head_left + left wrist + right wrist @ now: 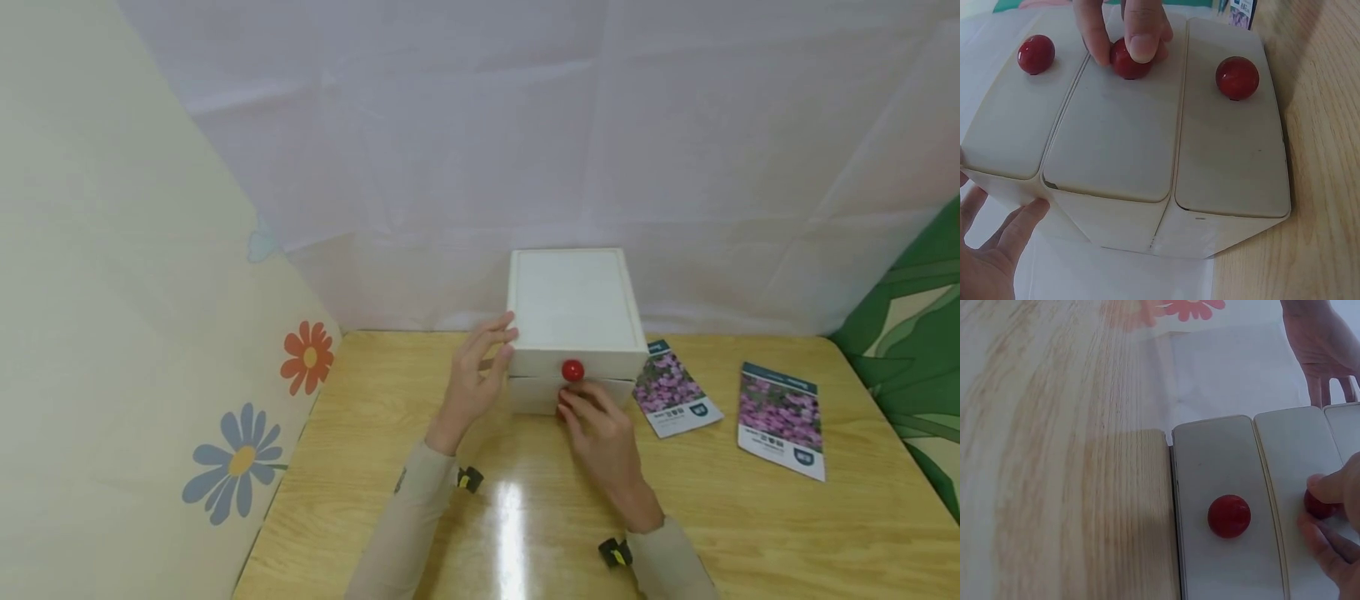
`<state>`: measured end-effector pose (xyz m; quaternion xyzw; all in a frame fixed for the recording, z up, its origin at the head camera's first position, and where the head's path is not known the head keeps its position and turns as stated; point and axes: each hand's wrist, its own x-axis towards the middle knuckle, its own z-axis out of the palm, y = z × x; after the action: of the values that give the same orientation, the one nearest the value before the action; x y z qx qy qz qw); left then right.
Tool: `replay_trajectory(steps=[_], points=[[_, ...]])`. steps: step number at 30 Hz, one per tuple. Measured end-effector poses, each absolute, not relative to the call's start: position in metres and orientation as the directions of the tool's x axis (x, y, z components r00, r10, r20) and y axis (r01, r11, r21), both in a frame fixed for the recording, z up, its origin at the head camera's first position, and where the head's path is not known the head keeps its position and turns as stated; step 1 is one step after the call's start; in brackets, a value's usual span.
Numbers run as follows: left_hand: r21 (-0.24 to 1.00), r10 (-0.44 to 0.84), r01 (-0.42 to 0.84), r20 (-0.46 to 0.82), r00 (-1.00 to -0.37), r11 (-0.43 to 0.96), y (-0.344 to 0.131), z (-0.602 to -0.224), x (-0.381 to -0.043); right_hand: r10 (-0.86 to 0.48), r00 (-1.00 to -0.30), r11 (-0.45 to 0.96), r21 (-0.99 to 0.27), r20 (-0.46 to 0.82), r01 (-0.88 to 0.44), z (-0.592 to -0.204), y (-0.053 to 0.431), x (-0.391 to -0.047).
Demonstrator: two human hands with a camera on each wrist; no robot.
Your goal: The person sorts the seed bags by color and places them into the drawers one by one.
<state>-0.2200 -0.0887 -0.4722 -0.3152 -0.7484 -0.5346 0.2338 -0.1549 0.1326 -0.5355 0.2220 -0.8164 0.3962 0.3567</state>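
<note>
A white box (570,300) with three stacked drawers stands on the table, each drawer front bearing a round red knob. My right hand (603,433) pinches the middle drawer's knob (1130,62) between thumb and fingers. Against the box's left side, near its top front corner, the fingertips of my left hand (472,375) rest with the fingers fairly straight. The top knob (572,370) is uncovered just above my right hand. In the right wrist view the bottom knob (1229,516) shows free of any hand. All three drawer fronts sit nearly level with each other.
Two seed packets with pink flowers lie right of the box: a nearer packet (675,390) beside it and a farther packet (780,419). Behind the wooden table (375,467) hangs a pale cloth (450,167). A flower-printed wall (232,450) borders the left side.
</note>
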Motion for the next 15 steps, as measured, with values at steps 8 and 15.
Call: replay_trajectory(steps=[8,15], points=[[0.659,0.224,0.711,0.675,-0.703,0.246,-0.0891,-0.4721,-0.2187,-0.079,-0.668,0.595,-0.503,0.74,-0.627,-0.5341,0.1323,-0.1558],[0.659,0.227,0.708,0.671,-0.705,0.253,-0.0893,-0.4709,-0.2185,-0.067,-0.668,0.596,-0.507,0.741,-0.622,-0.5348,0.1324,-0.157]])
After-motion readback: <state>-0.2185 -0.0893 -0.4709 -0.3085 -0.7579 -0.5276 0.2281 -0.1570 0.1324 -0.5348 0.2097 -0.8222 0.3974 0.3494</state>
